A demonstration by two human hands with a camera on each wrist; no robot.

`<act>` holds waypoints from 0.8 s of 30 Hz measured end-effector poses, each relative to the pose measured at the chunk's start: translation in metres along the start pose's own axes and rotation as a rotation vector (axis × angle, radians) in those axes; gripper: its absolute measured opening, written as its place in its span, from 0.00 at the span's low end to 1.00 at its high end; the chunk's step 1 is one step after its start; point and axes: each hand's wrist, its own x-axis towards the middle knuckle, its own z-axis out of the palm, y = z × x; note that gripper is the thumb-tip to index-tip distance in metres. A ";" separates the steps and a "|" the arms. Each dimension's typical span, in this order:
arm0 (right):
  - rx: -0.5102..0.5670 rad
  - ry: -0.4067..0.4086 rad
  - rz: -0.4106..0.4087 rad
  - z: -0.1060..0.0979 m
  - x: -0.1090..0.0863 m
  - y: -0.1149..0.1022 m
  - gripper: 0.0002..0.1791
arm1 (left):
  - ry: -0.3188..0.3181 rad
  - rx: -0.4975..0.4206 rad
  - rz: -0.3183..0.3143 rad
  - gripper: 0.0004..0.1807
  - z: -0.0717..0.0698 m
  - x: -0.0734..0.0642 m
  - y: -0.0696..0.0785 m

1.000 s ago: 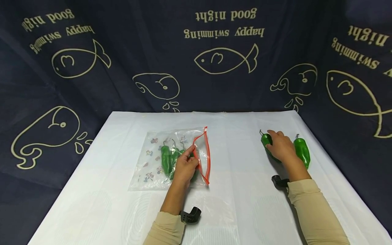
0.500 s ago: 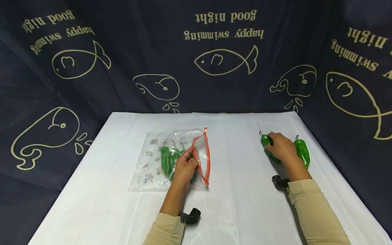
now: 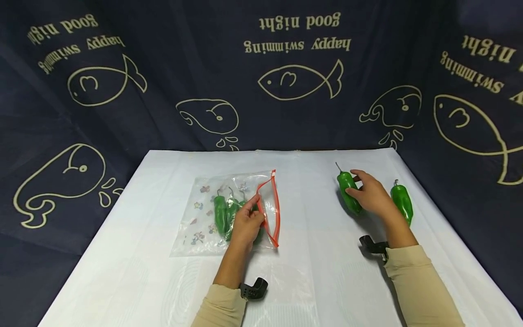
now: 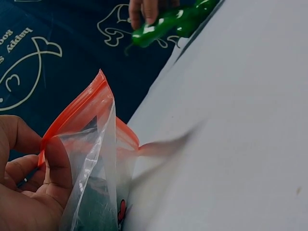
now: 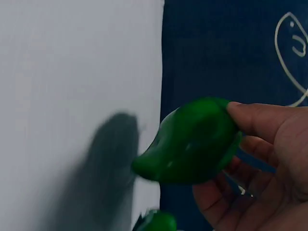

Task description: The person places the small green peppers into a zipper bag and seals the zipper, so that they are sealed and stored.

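Now, half-curled right fingers (image 5: 209, 197) hold a glossy, tapering green pepper (image 5: 190, 142); left fingers (image 3: 250, 204) pinch a red-edged clear bag (image 3: 203, 218).

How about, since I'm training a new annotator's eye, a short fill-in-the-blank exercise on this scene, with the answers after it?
1. The clear, picture-printed plastic bag is held by the person's ____ hand.
2. The bag's red zip edge lies toward the person's ____ side.
3. Counting the one in the right hand, ____ glossy, elongated green peppers are outside the bag.
4. Animals outlined on the dark blue cloth are whales and ____.

Missing words: left; right; two; fish.
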 end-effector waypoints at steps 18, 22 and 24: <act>0.270 -0.013 -0.099 0.046 0.002 -0.056 0.38 | 0.004 0.004 -0.019 0.37 0.000 0.000 0.002; 0.305 -0.018 -0.099 0.055 0.001 -0.065 0.37 | -0.007 0.018 -0.018 0.37 0.002 -0.008 0.016; 0.319 -0.027 -0.098 0.059 0.001 -0.069 0.37 | -0.010 0.021 -0.002 0.36 0.004 -0.014 0.024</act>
